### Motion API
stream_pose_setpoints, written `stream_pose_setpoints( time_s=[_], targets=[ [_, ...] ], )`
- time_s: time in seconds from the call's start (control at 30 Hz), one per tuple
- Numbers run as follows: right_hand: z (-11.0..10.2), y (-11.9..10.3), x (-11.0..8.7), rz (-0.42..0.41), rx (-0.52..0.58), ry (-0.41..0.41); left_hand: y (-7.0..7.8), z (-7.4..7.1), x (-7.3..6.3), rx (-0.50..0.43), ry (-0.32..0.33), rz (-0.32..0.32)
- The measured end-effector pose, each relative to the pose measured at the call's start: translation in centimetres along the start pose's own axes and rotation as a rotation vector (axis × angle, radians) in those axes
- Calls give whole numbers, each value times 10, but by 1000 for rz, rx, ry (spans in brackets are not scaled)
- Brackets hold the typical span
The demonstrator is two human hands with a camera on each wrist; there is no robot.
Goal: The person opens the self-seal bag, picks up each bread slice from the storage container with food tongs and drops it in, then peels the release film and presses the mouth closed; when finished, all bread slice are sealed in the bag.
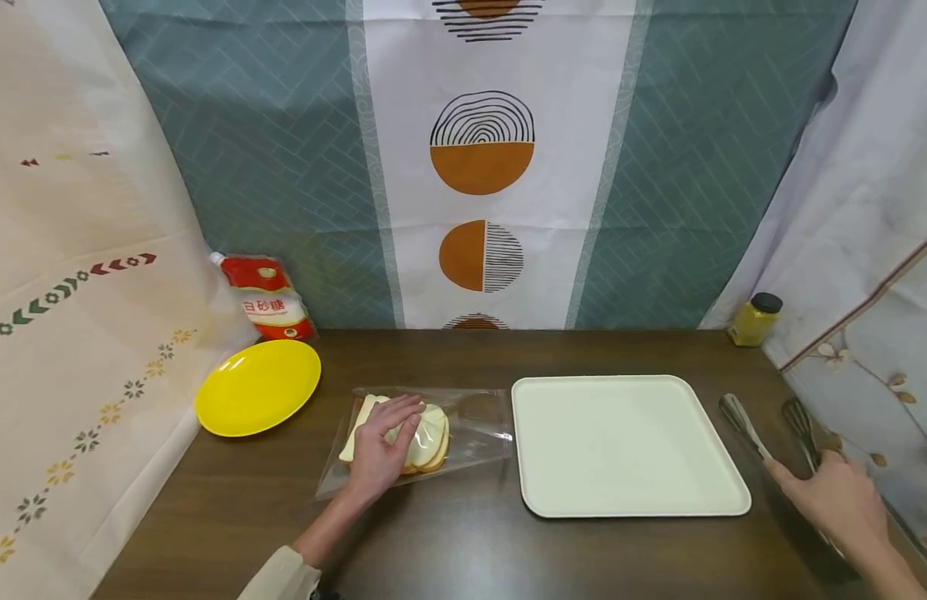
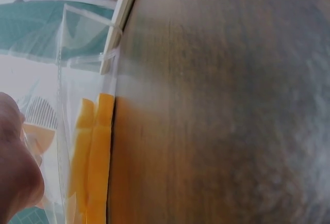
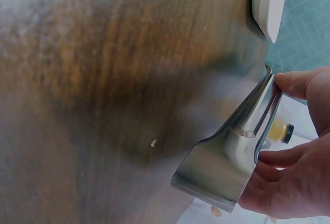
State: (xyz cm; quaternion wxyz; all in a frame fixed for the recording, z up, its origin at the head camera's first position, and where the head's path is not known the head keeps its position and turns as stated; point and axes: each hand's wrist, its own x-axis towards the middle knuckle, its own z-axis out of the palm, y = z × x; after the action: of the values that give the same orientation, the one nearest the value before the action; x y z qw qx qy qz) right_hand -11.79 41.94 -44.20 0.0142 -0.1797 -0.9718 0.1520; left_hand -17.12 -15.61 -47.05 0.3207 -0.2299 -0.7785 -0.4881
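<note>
My left hand (image 1: 384, 442) lies over several slices of bread (image 1: 432, 433) inside a clear plastic bag (image 1: 471, 429). Its fingers are mostly straight, palm down; whether they press on the bread cannot be told. Brown crust edges of the bread (image 2: 98, 157) show in the left wrist view, beside the left hand (image 2: 18, 167). On the far right, my right hand (image 1: 842, 500) grips metal tongs (image 1: 744, 423), thumb on one arm and fingers on the other. The tongs' arms are spread, and their joined end (image 3: 221, 170) faces the right wrist camera.
A white tray (image 1: 628, 446) lies between the bag and the tongs. The yellow plate (image 1: 257, 387) is at the left, with a red and white sugar pouch (image 1: 268, 297) behind it. A small yellow jar (image 1: 754, 321) with a black lid stands at the back right. Curtains hang around the table.
</note>
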Motion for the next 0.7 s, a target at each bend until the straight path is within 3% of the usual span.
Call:
stream_pose_setpoints(
  time_s=[0.47, 0.7],
  targets=[
    [10, 5, 0, 51, -3, -3, 0, 1, 0, -19, -1, 8],
    [10, 3, 1, 30, 8, 4, -1, -1, -1, -3, 6, 24]
  ],
)
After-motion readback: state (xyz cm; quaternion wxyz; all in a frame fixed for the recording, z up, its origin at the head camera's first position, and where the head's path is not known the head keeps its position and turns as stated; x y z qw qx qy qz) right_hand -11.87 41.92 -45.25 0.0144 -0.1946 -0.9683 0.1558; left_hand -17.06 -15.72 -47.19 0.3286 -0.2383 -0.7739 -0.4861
